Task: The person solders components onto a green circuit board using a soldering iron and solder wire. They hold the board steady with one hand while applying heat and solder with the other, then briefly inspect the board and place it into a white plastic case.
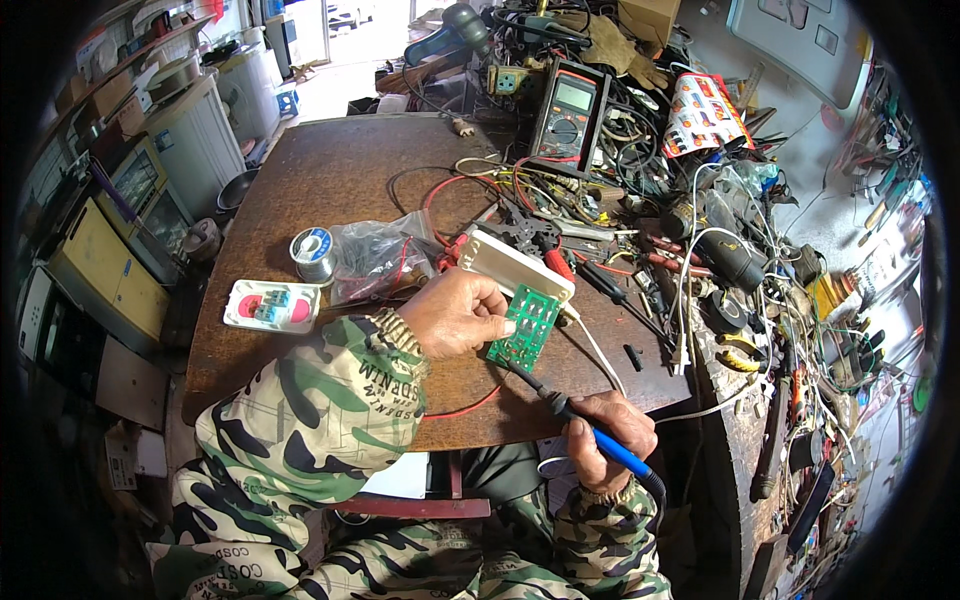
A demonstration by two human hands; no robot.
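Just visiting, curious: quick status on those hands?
Left hand holds green circuit board tilted. Right hand grips blue-handled soldering iron, tip at board's lower edge. Loose wires crowd behind.

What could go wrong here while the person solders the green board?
The soldering iron tip sits close to the left hand fingers that grip the green circuit board, so a burn seems possible. The white cable and red wire lie near the hot tip and might melt.
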